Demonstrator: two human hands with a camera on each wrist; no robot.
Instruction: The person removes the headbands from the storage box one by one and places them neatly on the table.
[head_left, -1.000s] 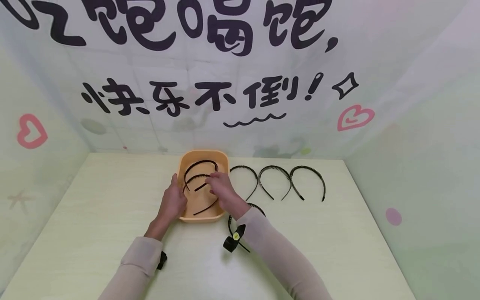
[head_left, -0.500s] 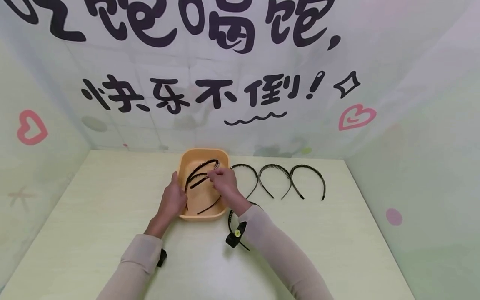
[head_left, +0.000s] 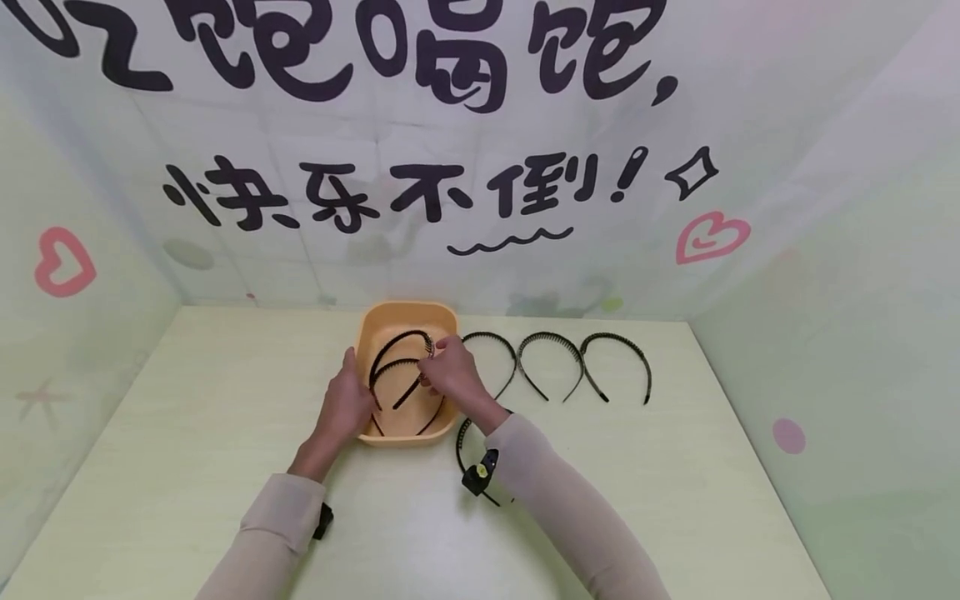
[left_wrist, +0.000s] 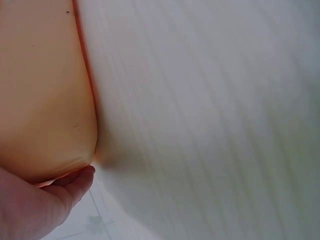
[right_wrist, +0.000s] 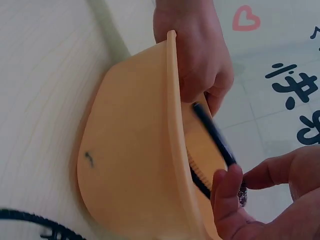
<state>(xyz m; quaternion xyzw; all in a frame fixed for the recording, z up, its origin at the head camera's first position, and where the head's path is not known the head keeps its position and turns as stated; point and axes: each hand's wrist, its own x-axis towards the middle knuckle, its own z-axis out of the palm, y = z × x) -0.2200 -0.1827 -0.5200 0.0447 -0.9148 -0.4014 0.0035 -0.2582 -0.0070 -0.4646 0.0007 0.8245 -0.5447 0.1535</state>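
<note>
A peach-coloured plastic tub (head_left: 408,442) stands on the table near the back wall. My left hand (head_left: 348,402) grips its left wall, some fingers inside the rim. Above the tub's opening, my right hand (head_left: 454,372) pinches a black toothed headband (right_wrist: 216,135) between thumb and fingers near one end. Another black headband (head_left: 393,363) lies inside the tub, partly hidden behind the held one. In the left wrist view, the left hand (left_wrist: 42,205) touches the tub's outer wall (left_wrist: 47,100) at a corner.
Three black headbands, the left (head_left: 489,336), middle (head_left: 551,337) and right (head_left: 617,337), lie in a row right of the tub. One more headband (head_left: 460,450) lies nearer, partly under the right forearm. Printed walls enclose the table (head_left: 187,417).
My right hand has tilted and turned the headband it pinches, shifting slightly right and lower. The headband in the tub has shifted a little. The left hand keeps its place on the tub.
</note>
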